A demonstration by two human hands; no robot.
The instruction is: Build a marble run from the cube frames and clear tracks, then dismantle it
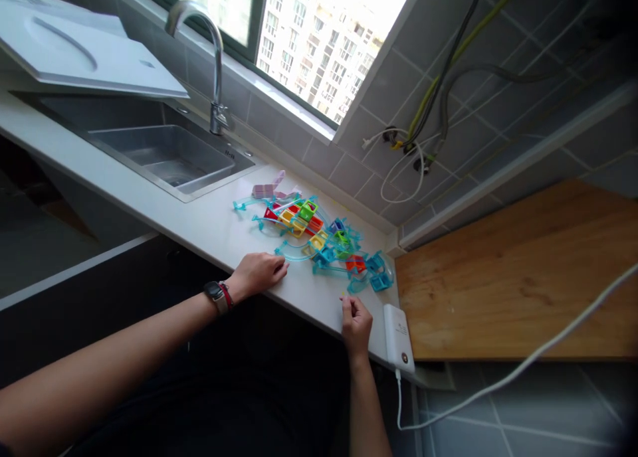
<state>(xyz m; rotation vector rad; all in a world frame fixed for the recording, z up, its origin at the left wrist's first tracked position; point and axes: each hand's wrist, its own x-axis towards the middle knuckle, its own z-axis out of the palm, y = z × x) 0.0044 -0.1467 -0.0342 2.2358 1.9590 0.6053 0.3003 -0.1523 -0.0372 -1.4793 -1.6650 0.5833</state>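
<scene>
A heap of coloured plastic pieces (pixel 319 241), clear blue curved tracks with red, yellow, green and blue blocks, lies on the white counter (pixel 209 224). My left hand (pixel 256 273), with a watch on its wrist, rests palm down at the counter's front edge, its fingers lying flat beside a clear blue track. My right hand (pixel 355 323) is at the front edge near the heap's right end, its fingertips pinched together on something tiny, perhaps yellow, that I cannot make out.
A steel sink (pixel 164 158) with a tall tap (pixel 212 52) is set in the counter to the left, under a window. A white power bank (pixel 397 337) with a white cable (pixel 498 384) lies by my right hand. A wooden board (pixel 518 277) extends to the right.
</scene>
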